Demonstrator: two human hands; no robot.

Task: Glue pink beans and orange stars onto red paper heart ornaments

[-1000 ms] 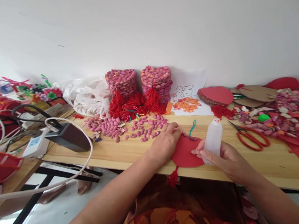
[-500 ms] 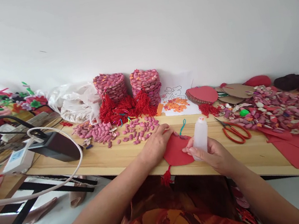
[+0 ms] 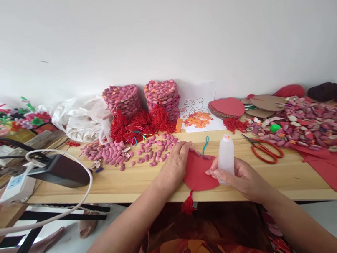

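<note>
A red round disc (image 3: 200,176) lies near the table's front edge, with a red tassel (image 3: 188,203) hanging over that edge and a teal cord loop (image 3: 205,145) at its far side. A few pink shell-like pieces (image 3: 198,154) line the disc's far rim. My left hand (image 3: 174,165) rests at the disc's upper left, its fingers bent together at the rim; whatever lies under the fingertips is hidden. My right hand (image 3: 242,176) grips a translucent white squeeze bottle (image 3: 226,156) upright over the disc's right side, some fingertips near the disc's surface.
Loose pink pieces (image 3: 115,153) lie left of the disc. Behind stand two stacks of pink-covered discs (image 3: 162,93) with tassels. Orange stars (image 3: 198,120) lie on a paper sheet. Red-handled scissors (image 3: 267,152) and a large mixed pile (image 3: 310,122) are at right; a black adapter (image 3: 62,170) with cables stands left.
Both hands, the bottle and the disc keep almost the same places. The left fingers have shifted slightly at the rim, and the view has moved a little.
</note>
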